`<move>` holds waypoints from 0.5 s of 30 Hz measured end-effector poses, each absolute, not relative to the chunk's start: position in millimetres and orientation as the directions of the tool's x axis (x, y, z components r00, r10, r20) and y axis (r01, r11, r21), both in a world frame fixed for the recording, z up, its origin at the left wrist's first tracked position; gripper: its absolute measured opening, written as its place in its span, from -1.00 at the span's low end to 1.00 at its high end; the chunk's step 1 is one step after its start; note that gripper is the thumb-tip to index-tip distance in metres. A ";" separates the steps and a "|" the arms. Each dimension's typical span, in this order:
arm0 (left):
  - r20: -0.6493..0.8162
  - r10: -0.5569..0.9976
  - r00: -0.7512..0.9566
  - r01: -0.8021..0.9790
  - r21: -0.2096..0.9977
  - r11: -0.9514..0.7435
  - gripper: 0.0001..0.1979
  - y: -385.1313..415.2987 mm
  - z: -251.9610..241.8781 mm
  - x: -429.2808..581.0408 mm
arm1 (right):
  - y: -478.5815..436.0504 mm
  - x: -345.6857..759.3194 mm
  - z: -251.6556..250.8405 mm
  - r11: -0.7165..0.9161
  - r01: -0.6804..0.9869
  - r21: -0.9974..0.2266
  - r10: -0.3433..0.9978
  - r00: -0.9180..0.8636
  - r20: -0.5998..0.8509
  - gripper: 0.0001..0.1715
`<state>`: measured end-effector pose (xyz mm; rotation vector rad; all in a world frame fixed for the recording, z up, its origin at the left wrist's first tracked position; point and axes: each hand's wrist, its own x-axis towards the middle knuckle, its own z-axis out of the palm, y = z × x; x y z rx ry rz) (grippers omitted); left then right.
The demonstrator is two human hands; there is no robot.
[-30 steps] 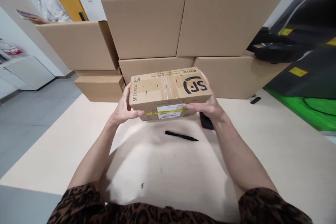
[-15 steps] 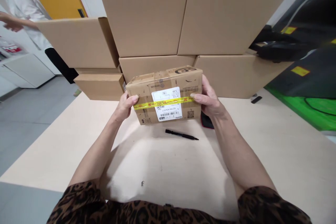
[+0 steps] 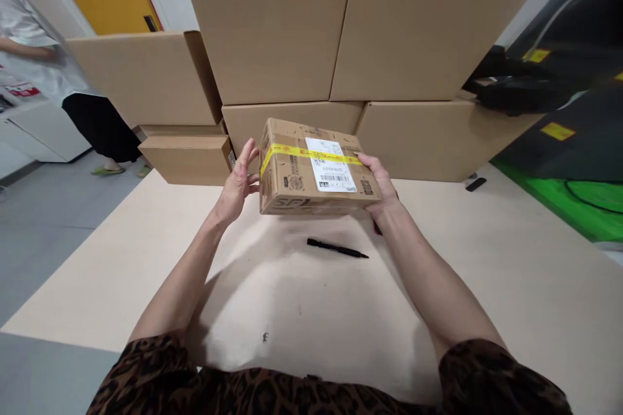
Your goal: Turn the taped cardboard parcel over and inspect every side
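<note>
A small brown cardboard box (image 3: 296,175) with a white label and a yellow tape strip is held up above the pale table (image 3: 292,298), tilted. My right hand (image 3: 384,188) grips its right end, thumb on the label side and fingers underneath. Beside the box's left end is my left hand (image 3: 237,185), its fingers apart; whether a fingertip touches the box is hard to tell. A black marker (image 3: 337,248) lies on the table below the box. Behind my right hand, a dark red-edged item (image 3: 377,228) is mostly hidden.
Large cardboard boxes (image 3: 272,45) stand stacked along the table's back, with smaller ones (image 3: 187,159) at the left. A short black object (image 3: 476,185) lies at the back right. A person in white (image 3: 43,52) stands beyond the left side.
The box has turned and tipped, showing more of its labelled face and its lower side. My left hand has loosened from its left end. The person at the left has shifted.
</note>
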<state>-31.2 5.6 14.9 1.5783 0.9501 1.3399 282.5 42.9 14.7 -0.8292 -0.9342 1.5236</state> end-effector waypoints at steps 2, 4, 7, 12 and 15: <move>0.380 0.914 0.143 0.038 0.921 -0.389 -0.12 3.8 14.9 -31.5 | 45.9 280.2 8.8 -0.130 -0.466 -0.875 0.988 -0.140 -0.072 -0.59; 0.413 0.894 0.172 0.045 0.904 -0.426 -0.09 2.9 14.9 -32.7 | 48.7 278.7 4.3 -0.175 -0.496 -0.850 0.983 -0.138 -0.122 -0.64; 0.488 0.831 0.267 0.070 0.850 -0.522 0.01 2.6 17.2 -35.8 | 52.8 278.9 0.6 -0.221 -0.523 -0.823 0.975 -0.150 -0.167 -0.69; 0.581 0.673 0.457 0.254 0.640 -0.725 0.23 0.4 24.8 -37.1 | 53.8 282.1 -1.0 -0.305 -0.509 -0.805 0.948 -0.239 -0.209 -0.67; 0.649 0.637 0.416 0.361 0.525 -0.771 0.10 -2.0 24.8 -32.4 | 46.3 281.3 -1.2 -0.376 -0.460 -0.804 0.916 -0.316 -0.248 -0.46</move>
